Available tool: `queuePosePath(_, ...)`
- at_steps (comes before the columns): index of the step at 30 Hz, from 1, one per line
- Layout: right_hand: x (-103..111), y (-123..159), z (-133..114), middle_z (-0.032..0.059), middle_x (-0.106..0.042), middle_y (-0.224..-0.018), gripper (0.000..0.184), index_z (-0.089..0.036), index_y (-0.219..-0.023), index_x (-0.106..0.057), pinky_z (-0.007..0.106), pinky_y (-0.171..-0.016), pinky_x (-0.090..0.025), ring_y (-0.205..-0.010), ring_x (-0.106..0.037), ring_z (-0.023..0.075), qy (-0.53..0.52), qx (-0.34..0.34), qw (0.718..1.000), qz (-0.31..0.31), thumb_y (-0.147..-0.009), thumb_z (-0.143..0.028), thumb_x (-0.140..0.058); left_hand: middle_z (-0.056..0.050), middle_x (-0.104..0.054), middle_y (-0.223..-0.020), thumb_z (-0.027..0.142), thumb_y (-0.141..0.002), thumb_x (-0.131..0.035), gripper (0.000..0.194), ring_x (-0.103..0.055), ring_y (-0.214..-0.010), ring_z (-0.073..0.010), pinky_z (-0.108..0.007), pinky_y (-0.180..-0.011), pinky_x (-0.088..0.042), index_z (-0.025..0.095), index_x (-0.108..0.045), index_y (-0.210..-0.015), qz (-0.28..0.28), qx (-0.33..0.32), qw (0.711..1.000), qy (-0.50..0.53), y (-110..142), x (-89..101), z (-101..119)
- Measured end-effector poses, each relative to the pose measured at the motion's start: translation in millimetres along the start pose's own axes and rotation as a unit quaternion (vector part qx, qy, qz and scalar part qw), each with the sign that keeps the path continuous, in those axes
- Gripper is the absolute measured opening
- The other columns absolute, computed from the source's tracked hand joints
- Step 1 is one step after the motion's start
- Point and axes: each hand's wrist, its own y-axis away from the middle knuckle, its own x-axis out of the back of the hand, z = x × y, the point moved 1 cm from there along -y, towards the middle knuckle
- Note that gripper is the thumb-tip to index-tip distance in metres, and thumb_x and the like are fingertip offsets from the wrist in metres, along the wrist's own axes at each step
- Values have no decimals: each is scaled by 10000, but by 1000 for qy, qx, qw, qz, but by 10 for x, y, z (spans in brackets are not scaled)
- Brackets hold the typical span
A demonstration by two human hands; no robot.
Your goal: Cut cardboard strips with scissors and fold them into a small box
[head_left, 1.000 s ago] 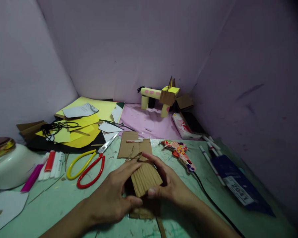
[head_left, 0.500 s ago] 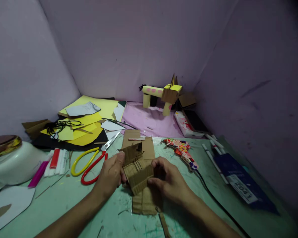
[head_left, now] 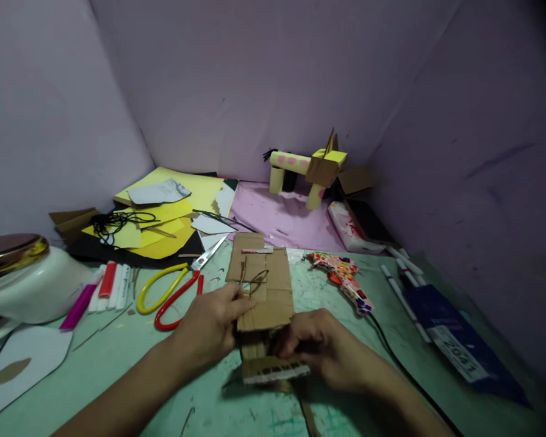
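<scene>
A folded piece of brown cardboard (head_left: 268, 314) is held low over the table between both hands. My left hand (head_left: 212, 321) is closed on its left edge, thumb on top. My right hand (head_left: 330, 346) grips it at the right with bent fingers, partly hiding the fold. Its lower flap (head_left: 276, 369) shows dark printing and a pale torn edge. Just beyond lies a flat cardboard sheet (head_left: 279, 267) with a thin pink-and-white strip (head_left: 257, 250) across it. Scissors (head_left: 182, 285) with one yellow and one red handle lie left of the sheet, blades partly spread.
A glue gun (head_left: 341, 276) with a colourful pattern and a black cable (head_left: 391, 358) lies at right, near a blue pouch (head_left: 464, 346). Markers (head_left: 107, 280) and yellow paper (head_left: 164, 221) are at left. A spotted paper animal (head_left: 300, 164) stands at the back.
The cardboard has been tilted and turned in my hands, so its printed flap now faces me at the bottom. My right hand has moved lower. The view has shifted slightly.
</scene>
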Motion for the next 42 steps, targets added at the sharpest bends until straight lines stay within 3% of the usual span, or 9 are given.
queuePosePath(4, 45, 28, -74, 44, -719, -708, 139, -198, -762, -723, 284, -620, -477, -670, -634, 162, 112, 51, 991, -45, -756, -121, -607, -141, -623, -919, 41, -763, -461, 370, -587, -763, -268, -357, -549, -490, 111, -616, -1093, -88, -71, 963, -244, 58, -16, 124)
queuePosePath(7, 33, 98, -97, 38, -666, -695, 162, -205, -779, -726, 276, -575, -432, -657, -589, 163, 207, 73, 974, -50, -735, -123, -592, -153, -624, -941, -39, -751, -396, 376, -575, -772, -255, -333, -545, -475, 96, -648, -995, -128, -80, 938, -311, 82, -56, 275)
queuePosePath(10, 7, 197, -86, 36, -616, -734, 223, -224, -783, -709, 286, -576, -403, -675, -552, 167, 257, 89, 962, -1, -702, -87, -553, -143, -614, -934, -1, -745, -422, 293, -562, -810, -267, -323, -538, -458, 121, -669, -845, -165, -73, 945, -274, 75, -48, 373)
queuePosePath(13, -14, 250, -68, 43, -658, -916, 319, -246, -876, -673, 300, -646, -435, -808, -568, 185, 216, 96, 972, -4, -693, -32, -522, -122, -595, -923, 112, -755, -466, 240, -565, -761, -264, -351, -538, -468, 124, -642, -918, -184, -43, 965, -183, 53, 24, 371)
queuePosePath(24, -48, 267, -69, 23, -696, -955, 304, -228, -870, -611, 320, -694, -454, -842, -561, 188, 165, 93, 980, -56, -710, -9, -475, -89, -570, -1043, 254, -807, -486, 403, -614, -814, -276, -376, -562, -473, 164, -505, -1199, -119, 50, 988, -84, 64, -28, 262)
queuePosePath(28, -88, 272, -13, 45, -670, -849, 187, -214, -859, -578, 308, -672, -450, -789, -581, 179, 120, 52, 991, 11, -769, -81, -482, -88, -580, -1034, 268, -799, -520, 408, -610, -812, -263, -360, -598, -473, 174, -527, -1197, -112, 72, 989, -61, 54, -25, 238)
queuePosePath(35, -203, 149, 171, 41, -654, -712, 112, -174, -780, -587, 278, -566, -435, -649, -579, 172, 1, -143, 977, 159, -807, -275, -545, -24, -583, -977, 67, -849, -377, 390, -565, -895, -169, -293, -779, -454, 253, -615, -1096, -160, 26, 975, 152, -17, 127, 7)
queuePosePath(38, -259, 128, 169, 35, -661, -703, 147, -178, -901, -596, 280, -573, -454, -640, -595, 172, 5, -154, 967, 203, -795, -272, -558, -11, -593, -981, 45, -811, -424, 405, -557, -931, -167, -289, -825, -438, 264, -630, -1081, -167, 36, 966, 192, -45, 135, -20)
queuePosePath(42, -244, 125, 166, 59, -643, -880, 334, -197, -1079, -556, 292, -564, -463, -584, -557, 142, 81, -142, 950, 265, -759, -280, -598, -22, -627, -1006, 57, -727, -512, 424, -563, -940, -190, -301, -822, -436, 225, -609, -1105, -114, 100, 972, 182, -40, 28, -31)
